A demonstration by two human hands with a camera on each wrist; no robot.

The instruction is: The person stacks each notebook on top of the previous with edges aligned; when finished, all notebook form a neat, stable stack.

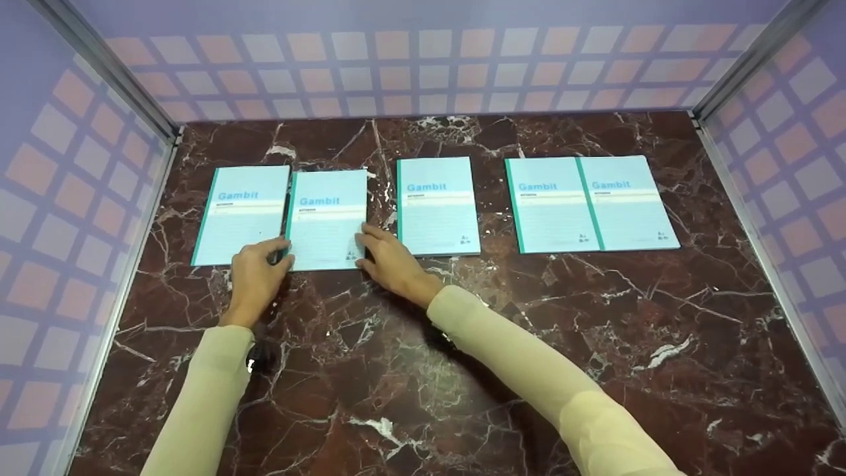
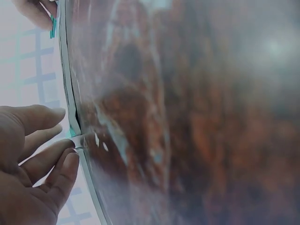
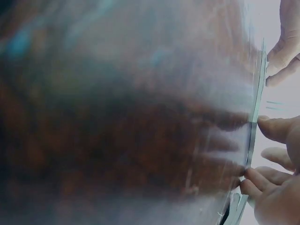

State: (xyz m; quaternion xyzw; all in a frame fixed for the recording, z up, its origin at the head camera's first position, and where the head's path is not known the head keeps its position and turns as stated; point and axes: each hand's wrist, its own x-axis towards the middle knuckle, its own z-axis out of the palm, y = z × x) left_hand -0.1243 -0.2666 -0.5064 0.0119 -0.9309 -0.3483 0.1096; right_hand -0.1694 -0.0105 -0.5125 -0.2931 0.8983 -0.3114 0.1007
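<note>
pale sleeves [image 1: 529, 363], relaxed left hand [image 1: 256, 274], relaxed right hand [image 1: 393, 263], touching opposite edges of one "gambit" notebook [image 1: 326, 231]

Tabletop [image 1: 370, 370] is being enclosed on three sides by back wall [image 1: 423, 63], left wall [image 1: 59, 198] and right wall [image 1: 793, 132]. Walls are being patterned with pink and whitish squares on purple. Back corners are being lined by grey metal posts [image 1: 106, 66]. Dark red-brown marble is being streaked by white veins; pale glare [image 2: 274, 44] is being reflected.
</note>
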